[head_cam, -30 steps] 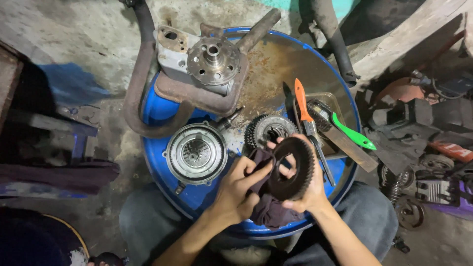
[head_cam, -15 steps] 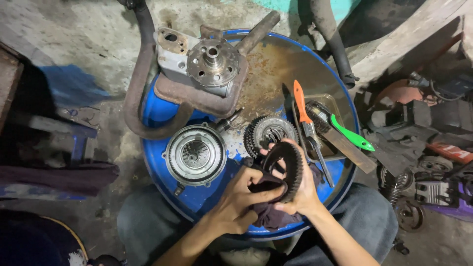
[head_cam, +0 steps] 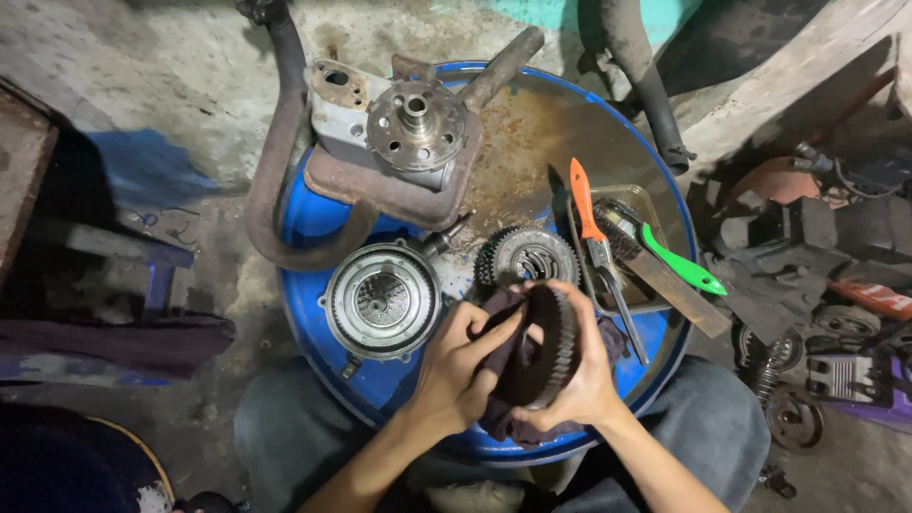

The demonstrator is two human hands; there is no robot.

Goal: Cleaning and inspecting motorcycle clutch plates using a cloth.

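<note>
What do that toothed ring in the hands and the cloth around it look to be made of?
The gear ring looks like dark, dull steel: hard, evenly cut teeth along its rim. The rag seems soft woven fabric, dark purplish, bunched in folds under the left hand and right hand.

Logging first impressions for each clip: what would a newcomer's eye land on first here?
Probably the two hands at bottom centre: the right hand holds a dark ring gear on edge while the left hand presses a dark rag to it. Next, the blue drum serving as a bench, with a rusty hub assembly at its far edge and a round clutch housing on its left.
</note>
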